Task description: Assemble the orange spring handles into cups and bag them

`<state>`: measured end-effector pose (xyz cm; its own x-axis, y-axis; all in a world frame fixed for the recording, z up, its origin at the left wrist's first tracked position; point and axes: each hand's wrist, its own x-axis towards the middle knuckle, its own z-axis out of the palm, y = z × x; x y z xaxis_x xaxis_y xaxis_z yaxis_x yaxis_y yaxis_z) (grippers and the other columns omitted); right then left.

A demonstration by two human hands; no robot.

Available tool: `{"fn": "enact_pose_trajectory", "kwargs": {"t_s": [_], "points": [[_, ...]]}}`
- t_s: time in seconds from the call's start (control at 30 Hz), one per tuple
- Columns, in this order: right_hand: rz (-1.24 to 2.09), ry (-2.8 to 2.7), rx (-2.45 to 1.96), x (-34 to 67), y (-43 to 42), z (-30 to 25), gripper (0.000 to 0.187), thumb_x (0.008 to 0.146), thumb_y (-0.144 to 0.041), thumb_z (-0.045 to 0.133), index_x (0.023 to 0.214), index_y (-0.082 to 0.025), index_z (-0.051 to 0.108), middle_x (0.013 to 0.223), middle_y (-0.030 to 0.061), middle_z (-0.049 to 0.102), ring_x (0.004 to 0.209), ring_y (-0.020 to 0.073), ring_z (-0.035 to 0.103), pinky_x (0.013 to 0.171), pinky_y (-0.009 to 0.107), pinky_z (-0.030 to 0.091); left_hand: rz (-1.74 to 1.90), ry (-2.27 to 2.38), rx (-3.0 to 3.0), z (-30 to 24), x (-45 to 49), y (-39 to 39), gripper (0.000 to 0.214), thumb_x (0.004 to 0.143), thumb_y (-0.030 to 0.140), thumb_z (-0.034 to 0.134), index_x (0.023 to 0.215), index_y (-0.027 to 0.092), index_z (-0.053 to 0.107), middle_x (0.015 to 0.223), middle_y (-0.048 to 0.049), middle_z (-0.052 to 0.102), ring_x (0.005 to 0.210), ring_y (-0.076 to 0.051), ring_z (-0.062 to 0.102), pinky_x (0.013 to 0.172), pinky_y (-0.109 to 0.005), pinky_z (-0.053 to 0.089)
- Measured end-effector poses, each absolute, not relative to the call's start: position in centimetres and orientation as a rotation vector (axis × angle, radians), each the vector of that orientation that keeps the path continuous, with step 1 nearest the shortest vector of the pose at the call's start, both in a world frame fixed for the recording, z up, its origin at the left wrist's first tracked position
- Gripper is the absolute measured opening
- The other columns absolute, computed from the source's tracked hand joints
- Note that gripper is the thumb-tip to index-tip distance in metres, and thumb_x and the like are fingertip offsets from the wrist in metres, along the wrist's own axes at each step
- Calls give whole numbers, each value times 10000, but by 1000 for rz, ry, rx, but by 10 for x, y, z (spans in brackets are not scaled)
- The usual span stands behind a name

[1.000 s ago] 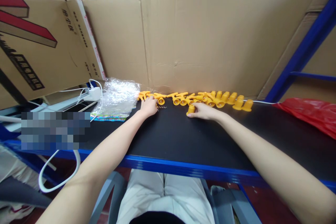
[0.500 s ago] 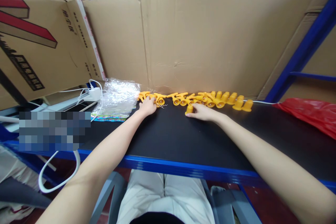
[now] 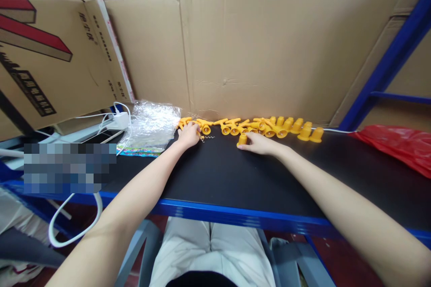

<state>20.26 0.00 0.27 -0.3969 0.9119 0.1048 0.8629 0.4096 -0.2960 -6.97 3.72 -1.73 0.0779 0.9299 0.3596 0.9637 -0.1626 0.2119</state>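
Note:
My right hand (image 3: 258, 143) has its thumb and fingers around a yellow plastic cup-shaped part (image 3: 242, 139), which stands upright at the tabletop. Farther left, my left hand (image 3: 189, 136) is closed, fingers bent downward, beside a few small metal springs (image 3: 209, 137). What its fingertips hold is too small to make out. Just behind it lie yellow pieces with forked ends (image 3: 184, 121) and a yellow cone-shaped part (image 3: 206, 129) with its opening toward me. Several similar yellow cones with handles (image 3: 235, 130) lie in a row between and behind my hands.
Several yellow cups (image 3: 305, 131) stand upright to the right. A clear plastic bag (image 3: 151, 119) and white charger (image 3: 121, 120) are at left, a red plastic bag (image 3: 400, 145) at right. Cardboard (image 3: 256, 54) walls the back of the black tabletop (image 3: 215, 175).
My left hand has drawn its fingers together, and the springs beside it show more clearly. My right hand stays around the same yellow part, almost unmoved.

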Motion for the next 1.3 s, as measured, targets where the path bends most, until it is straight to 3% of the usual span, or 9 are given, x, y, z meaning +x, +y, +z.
{"fn": "enact_pose_trajectory", "kwargs": {"t_s": [0.73,0.97,1.3], "points": [[278,-2433,-1537,202,1,2,271,758,-425,546,830,-165,516,874,78,600,761,196,563,664,292,417,-611,-2029,-2196,-15,-65,34,290,710,137,473,974,254,500,1202,-56,499,1162,-268,395,977,-512,222],[261,-2435,-1531,203,2,0,276,762,-424,548,838,-160,523,891,85,608,775,200,567,675,295,422,-728,-2068,-2172,-12,-65,33,285,744,118,474,1004,234,471,1165,-71,528,1080,-246,478,953,-490,275],[268,-2426,-1535,202,1,1,269,758,-417,558,832,-160,534,870,82,610,752,197,568,658,295,423,-905,-2027,-2127,-2,-60,30,338,707,52,432,1004,211,460,1148,-97,494,1091,-241,461,921,-479,336]]}}
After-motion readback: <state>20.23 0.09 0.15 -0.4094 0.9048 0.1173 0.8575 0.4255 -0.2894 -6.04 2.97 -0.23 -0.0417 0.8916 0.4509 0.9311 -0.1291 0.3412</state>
